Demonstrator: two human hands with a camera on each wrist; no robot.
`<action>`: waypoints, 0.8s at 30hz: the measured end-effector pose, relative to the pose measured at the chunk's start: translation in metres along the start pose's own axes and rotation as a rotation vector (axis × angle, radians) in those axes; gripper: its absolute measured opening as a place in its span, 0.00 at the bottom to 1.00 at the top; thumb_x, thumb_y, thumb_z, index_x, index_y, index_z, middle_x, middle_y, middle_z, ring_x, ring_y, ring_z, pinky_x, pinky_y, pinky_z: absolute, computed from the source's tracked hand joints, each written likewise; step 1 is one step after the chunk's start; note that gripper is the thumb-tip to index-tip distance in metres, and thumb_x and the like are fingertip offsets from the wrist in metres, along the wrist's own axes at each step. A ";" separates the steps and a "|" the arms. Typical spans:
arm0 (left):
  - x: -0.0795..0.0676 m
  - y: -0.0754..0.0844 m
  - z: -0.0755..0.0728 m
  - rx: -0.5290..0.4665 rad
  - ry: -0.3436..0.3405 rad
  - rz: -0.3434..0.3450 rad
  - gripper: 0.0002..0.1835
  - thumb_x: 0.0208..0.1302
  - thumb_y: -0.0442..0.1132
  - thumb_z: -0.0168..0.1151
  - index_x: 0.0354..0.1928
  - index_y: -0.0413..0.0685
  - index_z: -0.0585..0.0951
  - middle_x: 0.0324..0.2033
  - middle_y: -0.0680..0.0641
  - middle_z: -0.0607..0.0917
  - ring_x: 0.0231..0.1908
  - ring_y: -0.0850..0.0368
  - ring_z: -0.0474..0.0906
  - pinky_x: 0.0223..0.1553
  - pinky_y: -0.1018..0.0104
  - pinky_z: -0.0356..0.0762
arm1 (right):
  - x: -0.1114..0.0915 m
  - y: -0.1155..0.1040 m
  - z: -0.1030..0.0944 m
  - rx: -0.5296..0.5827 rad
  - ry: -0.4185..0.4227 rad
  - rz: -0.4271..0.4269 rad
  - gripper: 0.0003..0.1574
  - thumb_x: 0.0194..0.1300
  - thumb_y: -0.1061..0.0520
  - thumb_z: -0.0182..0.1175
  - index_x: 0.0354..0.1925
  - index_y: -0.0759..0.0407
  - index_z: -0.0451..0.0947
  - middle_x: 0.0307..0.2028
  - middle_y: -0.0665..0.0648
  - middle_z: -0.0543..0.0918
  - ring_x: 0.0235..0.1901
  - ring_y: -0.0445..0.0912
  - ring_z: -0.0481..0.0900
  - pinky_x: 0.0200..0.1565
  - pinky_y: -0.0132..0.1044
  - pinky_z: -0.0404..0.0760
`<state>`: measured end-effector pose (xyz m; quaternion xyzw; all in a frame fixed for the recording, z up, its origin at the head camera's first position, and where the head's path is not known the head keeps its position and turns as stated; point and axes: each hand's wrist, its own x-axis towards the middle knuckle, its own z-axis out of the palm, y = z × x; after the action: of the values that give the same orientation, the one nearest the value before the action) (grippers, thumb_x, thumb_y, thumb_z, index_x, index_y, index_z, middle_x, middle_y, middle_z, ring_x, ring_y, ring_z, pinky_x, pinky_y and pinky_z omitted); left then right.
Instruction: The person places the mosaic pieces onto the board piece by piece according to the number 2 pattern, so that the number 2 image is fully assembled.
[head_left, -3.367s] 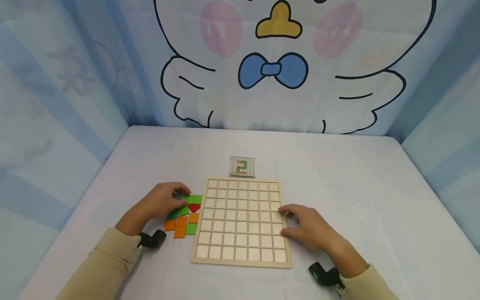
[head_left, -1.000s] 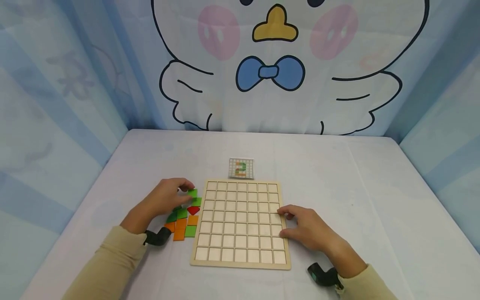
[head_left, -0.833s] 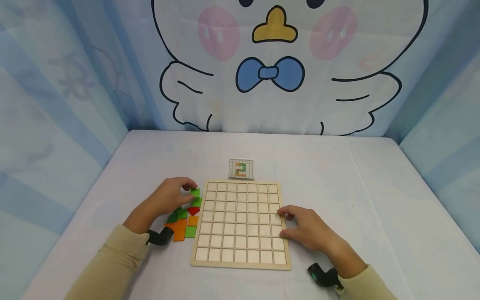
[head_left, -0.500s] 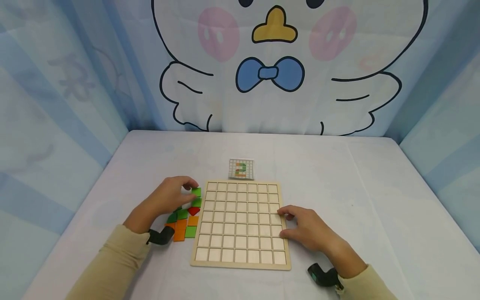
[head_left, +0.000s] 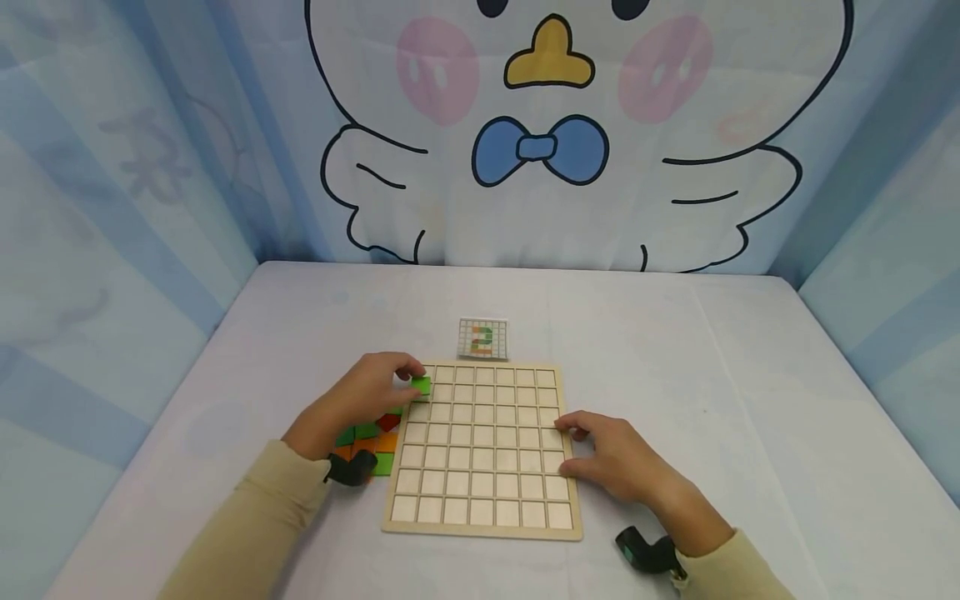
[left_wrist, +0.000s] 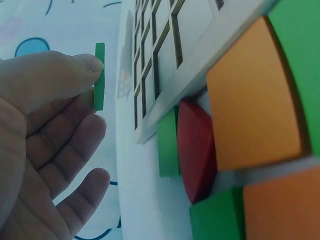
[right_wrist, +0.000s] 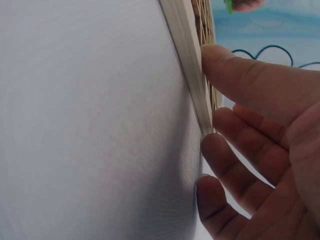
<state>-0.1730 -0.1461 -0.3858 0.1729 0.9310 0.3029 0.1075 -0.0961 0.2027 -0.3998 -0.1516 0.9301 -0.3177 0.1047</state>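
Note:
In the head view my left hand (head_left: 375,387) is over the top-left corner of the wooden grid board (head_left: 480,531). Its thumb and fingertips pinch a square green tile (head_left: 421,386). Seen edge-on in the left wrist view, that green tile (left_wrist: 99,75) is held up off the table, its other fingers loosely bent. Relaxed, my right hand (head_left: 618,454) rests at the board's right edge, with thumb and fingertips touching the frame. In the right wrist view its thumb (right_wrist: 260,85) lies on the rim (right_wrist: 187,60).
Left of the board lie several loose tiles: a red one (left_wrist: 195,150), an orange one (left_wrist: 255,100) and green ones, partly under my left arm. A small pattern card (head_left: 482,339) with a coloured figure lies beyond the board. A printed curtain (head_left: 540,217) stands behind the white table (head_left: 675,333).
My left hand has taken a green tile from the pile and moved right with it, over the board's top-left corner. The right hand has stayed at the board's edge.

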 end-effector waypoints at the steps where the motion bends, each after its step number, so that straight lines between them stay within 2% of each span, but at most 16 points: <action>1: 0.002 0.001 0.002 0.001 -0.001 -0.004 0.13 0.65 0.38 0.68 0.50 0.44 0.83 0.45 0.49 0.83 0.47 0.51 0.77 0.49 0.56 0.77 | 0.000 0.000 0.000 -0.003 0.000 0.000 0.30 0.55 0.56 0.75 0.57 0.56 0.79 0.45 0.49 0.81 0.47 0.48 0.77 0.51 0.51 0.74; 8: 0.011 0.010 0.013 -0.001 -0.012 0.028 0.13 0.65 0.39 0.69 0.49 0.43 0.83 0.44 0.49 0.84 0.46 0.52 0.79 0.49 0.56 0.78 | 0.001 0.000 0.000 -0.011 -0.002 -0.001 0.30 0.55 0.55 0.75 0.56 0.56 0.79 0.45 0.49 0.81 0.47 0.47 0.77 0.51 0.51 0.74; 17: 0.019 0.019 0.024 0.038 -0.010 0.060 0.11 0.65 0.39 0.69 0.47 0.44 0.85 0.41 0.50 0.85 0.38 0.56 0.79 0.42 0.59 0.78 | 0.000 0.001 0.000 -0.016 0.005 -0.018 0.30 0.56 0.55 0.75 0.56 0.56 0.79 0.45 0.49 0.81 0.47 0.47 0.78 0.52 0.51 0.75; 24: 0.024 0.023 0.029 0.036 -0.001 0.063 0.10 0.65 0.39 0.69 0.46 0.45 0.86 0.41 0.50 0.86 0.40 0.55 0.80 0.44 0.59 0.78 | 0.001 0.000 0.000 -0.017 0.003 -0.006 0.30 0.55 0.55 0.75 0.56 0.56 0.79 0.45 0.49 0.81 0.47 0.47 0.77 0.52 0.51 0.74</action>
<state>-0.1803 -0.1040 -0.3978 0.2043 0.9304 0.2890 0.0954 -0.0967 0.2022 -0.3996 -0.1547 0.9324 -0.3105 0.1012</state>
